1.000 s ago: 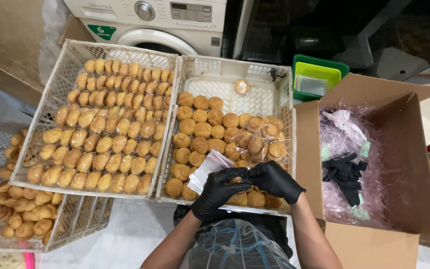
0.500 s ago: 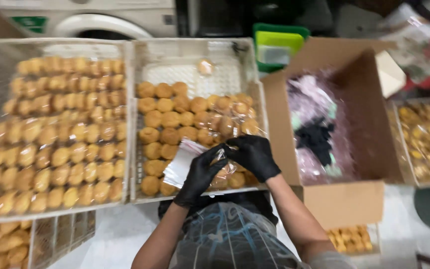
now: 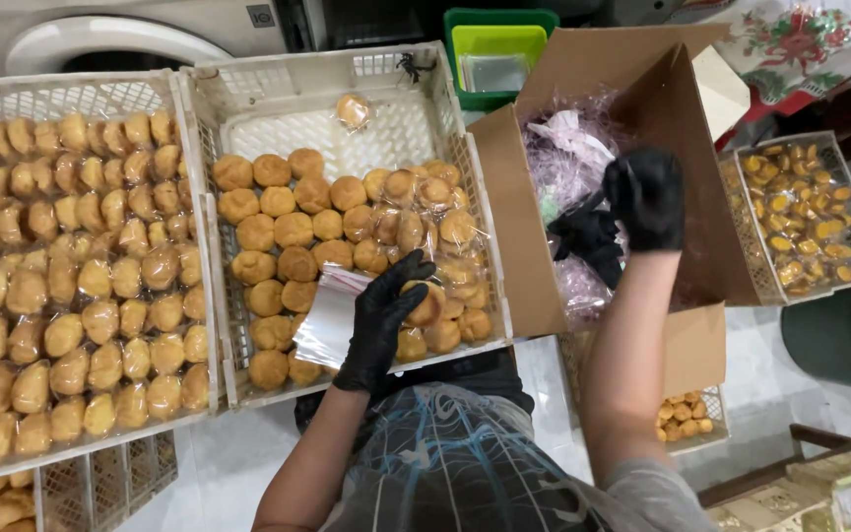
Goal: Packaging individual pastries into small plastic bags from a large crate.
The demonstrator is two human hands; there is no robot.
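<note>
Both my hands wear black gloves. My left hand point(image 3: 382, 317) rests over the near edge of the middle crate point(image 3: 297, 87), gripping a clear plastic bag point(image 3: 329, 317), with a round golden pastry point(image 3: 426, 303) at its fingertips. The crate holds several loose and bagged pastries point(image 3: 293, 229). My right hand point(image 3: 646, 197) reaches inside the open cardboard box point(image 3: 519, 212) on the right, fingers curled just above a black bundle point(image 3: 586, 239) lying on crinkled pink plastic point(image 3: 565, 158). Whether it grips anything is hidden.
A left crate point(image 3: 71, 91) is packed with wrapped pastries. A small crate of yellow pastries point(image 3: 802, 217) stands right of the box, another point(image 3: 684, 414) below it. Green bins point(image 3: 500, 39) and a white washing machine point(image 3: 120, 34) stand behind.
My right hand left the bag at the middle crate and moved right into the cardboard box. My left hand stayed on the bag. The view shifted rightward.
</note>
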